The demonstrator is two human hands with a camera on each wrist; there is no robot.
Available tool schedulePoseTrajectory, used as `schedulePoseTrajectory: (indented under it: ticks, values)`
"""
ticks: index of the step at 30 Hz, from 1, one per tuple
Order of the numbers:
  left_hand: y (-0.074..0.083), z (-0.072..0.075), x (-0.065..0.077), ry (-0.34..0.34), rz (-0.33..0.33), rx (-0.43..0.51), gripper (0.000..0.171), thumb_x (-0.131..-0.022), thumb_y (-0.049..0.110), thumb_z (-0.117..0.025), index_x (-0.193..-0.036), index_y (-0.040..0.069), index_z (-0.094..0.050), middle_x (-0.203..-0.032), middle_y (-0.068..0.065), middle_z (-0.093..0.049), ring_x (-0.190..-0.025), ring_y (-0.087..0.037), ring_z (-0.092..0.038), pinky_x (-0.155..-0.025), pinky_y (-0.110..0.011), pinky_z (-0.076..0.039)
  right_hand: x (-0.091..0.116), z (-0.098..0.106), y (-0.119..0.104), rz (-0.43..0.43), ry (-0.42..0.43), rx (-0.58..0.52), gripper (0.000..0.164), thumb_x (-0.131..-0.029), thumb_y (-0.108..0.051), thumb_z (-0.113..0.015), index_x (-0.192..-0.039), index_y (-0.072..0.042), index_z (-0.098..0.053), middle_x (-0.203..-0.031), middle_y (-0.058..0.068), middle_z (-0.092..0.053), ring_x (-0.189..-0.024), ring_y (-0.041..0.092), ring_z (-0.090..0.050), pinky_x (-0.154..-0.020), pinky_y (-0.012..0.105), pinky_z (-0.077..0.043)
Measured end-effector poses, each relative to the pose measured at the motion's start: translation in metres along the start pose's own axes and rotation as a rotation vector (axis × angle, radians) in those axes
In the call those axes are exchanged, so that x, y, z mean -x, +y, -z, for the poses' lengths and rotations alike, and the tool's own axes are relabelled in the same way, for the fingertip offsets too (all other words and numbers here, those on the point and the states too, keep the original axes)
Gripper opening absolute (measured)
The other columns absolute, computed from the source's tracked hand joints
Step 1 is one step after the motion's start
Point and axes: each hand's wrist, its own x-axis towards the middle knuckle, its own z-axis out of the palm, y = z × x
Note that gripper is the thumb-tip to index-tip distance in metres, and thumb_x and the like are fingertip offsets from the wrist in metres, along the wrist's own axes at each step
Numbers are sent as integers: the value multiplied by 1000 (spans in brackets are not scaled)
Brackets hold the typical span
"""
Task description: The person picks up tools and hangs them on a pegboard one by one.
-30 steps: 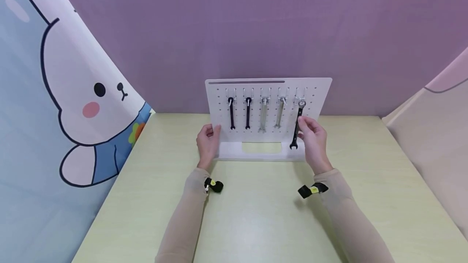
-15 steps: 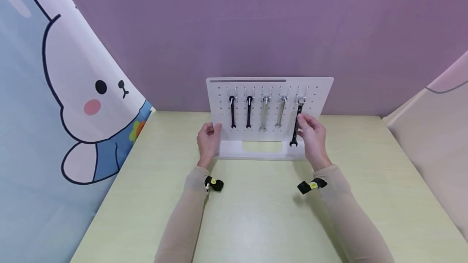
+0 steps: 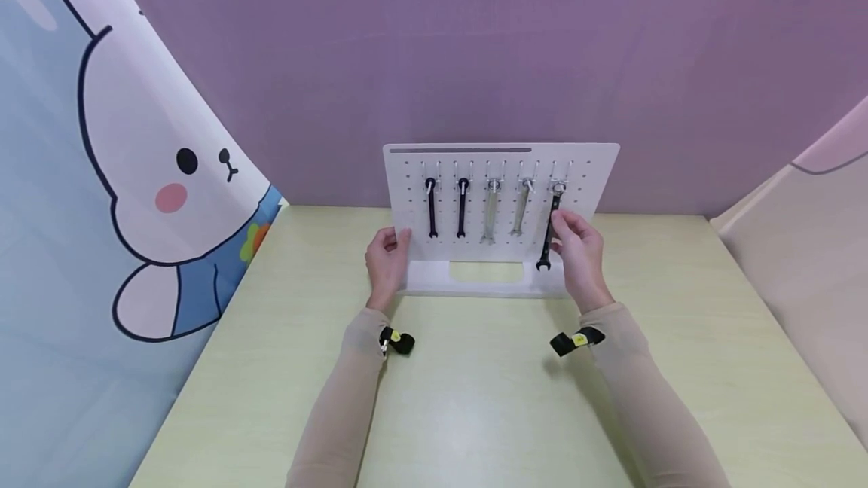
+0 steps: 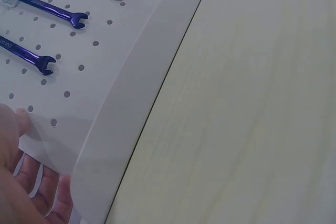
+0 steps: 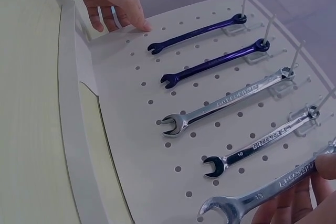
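Observation:
A white pegboard (image 3: 444, 251) stands on the table, and my left hand (image 3: 385, 266) grips its left edge, thumb on the front face and fingers behind. My right hand (image 3: 583, 258) pinches a combination wrench (image 5: 260, 196) marked 13 by its shaft, thumb in front. This wrench slants in front of the board, open jaw end low, its ring end right at the rightmost hook (image 3: 566, 170). Left of it hang two silver wrenches (image 5: 231, 100) and two dark blue wrenches (image 5: 215, 64), each by its ring end on a hook.
A pale wood-grain table (image 3: 441, 390) lies under the board. Behind rises a purple backdrop (image 3: 475, 44). A rabbit-print cloth (image 3: 149, 194) hangs at the left, a pale cloth (image 3: 807, 247) at the right. The board's base has a cut-out near the middle.
The wrench in my right hand has risen slightly, its ring end coming closer to the rightmost hook. My left hand keeps its grip on the board's edge. The head view has shifted a little.

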Motion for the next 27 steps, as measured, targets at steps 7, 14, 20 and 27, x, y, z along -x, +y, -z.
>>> schedulePoseTrajectory:
  ticks: [7, 14, 20, 27]
  values:
    - [-1, -1, 0, -3, 9, -2, 36, -103, 35, -72, -123, 5, -72, -115, -17, -75, -108, -32, -69, -97, -46, -56, -5, 2, 4, 13, 4, 3, 16, -106, -34, -67, -115, -21, -69, -113, -10, -63, -108, 9, -57, -94, 26, -52]
    - [-3, -2, -2, -2, 11, -3, 36, -103, 35, -72, -123, 5, -72, -115, -17, -75, -107, -31, -69, -97, -45, -55, -13, 2, 8, 44, 6, 40, 22, -105, -35, -69, -120, -19, -71, -111, -11, -65, -103, 7, -58, -88, 21, -53]
    - [-4, -2, -2, -5, 11, 0, 35, -103, 34, -72, -122, 5, -72, -115, -17, -75, -107, -31, -69, -98, -45, -56, -18, 3, 10, 76, 22, 97, 19, -106, -31, -69, -119, -18, -71, -108, -12, -66, -97, 6, -58, -85, 20, -53]
    - [-6, -3, -4, -8, 0, 6, 36, -103, 35, -72, -122, 5, -72, -115, -18, -75, -107, -31, -69, -98, -45, -55, -22, 3, 12, 146, 54, 169, 26, -106, -27, -68, -125, -8, -71, -107, -14, -69, -96, 3, -58, -86, 22, -53]
